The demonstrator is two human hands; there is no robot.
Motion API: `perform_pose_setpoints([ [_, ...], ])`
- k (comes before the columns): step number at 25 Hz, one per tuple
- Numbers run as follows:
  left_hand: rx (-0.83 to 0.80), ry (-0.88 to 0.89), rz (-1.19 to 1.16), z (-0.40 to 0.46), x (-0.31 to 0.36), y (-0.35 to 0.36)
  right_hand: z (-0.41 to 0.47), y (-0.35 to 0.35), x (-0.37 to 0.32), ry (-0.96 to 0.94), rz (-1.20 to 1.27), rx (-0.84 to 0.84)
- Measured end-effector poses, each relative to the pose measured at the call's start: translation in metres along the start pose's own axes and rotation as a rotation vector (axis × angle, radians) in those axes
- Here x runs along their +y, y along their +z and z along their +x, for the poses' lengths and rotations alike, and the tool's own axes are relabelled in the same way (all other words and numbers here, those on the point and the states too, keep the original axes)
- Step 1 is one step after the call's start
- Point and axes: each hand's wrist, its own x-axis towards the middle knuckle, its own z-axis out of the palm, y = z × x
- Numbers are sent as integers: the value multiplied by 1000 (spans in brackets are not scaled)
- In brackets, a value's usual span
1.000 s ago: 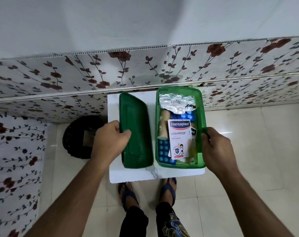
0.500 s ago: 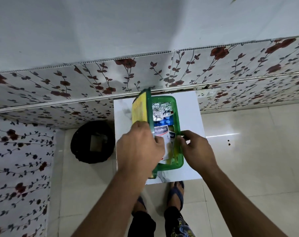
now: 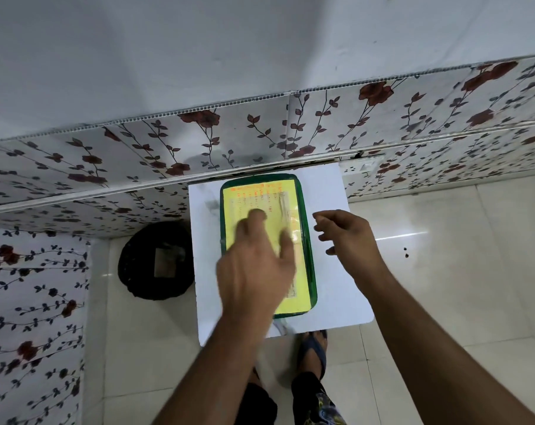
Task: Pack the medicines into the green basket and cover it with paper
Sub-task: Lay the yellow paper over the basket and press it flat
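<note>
The green basket (image 3: 308, 240) stands on a small white table (image 3: 330, 271). A green-rimmed cover with a yellow printed paper face (image 3: 260, 197) lies flat over it and hides the medicines. My left hand (image 3: 257, 265) hovers blurred over the middle of the cover, fingers spread, holding nothing. My right hand (image 3: 349, 234) floats just right of the basket, above the table, with its fingers loosely curled and apart, holding nothing.
A black round basket (image 3: 156, 262) sits on the tiled floor left of the table. A flower-patterned wall panel (image 3: 260, 139) runs right behind the table. My feet in sandals (image 3: 313, 348) stand under the table's near edge.
The green cover was flipped from beside the basket and laid down on top, yellow side up. My left hand let go of it; my right hand left the basket's rim.
</note>
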Motion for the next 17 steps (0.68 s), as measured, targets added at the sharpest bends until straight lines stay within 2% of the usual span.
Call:
perform_pose_setpoints([
  [2,70,-185,-195,17,-33,-2,3,3,2,-11,-83,-36],
  [4,-98,-401,-477,29,-54,3,4,6,2,12,-145,-85],
  [6,-268,-454,-691,30,-56,12,4,10,1,17,-156,-111],
  [12,-323,-413,-805,30,-45,20,7,9,0,29,-45,-115],
  [15,-346,-497,-857,33,-46,16,10,9,-3,61,-62,-158],
  [17,-301,-542,-860,48,-51,10,17,7,-14,43,-94,-138],
])
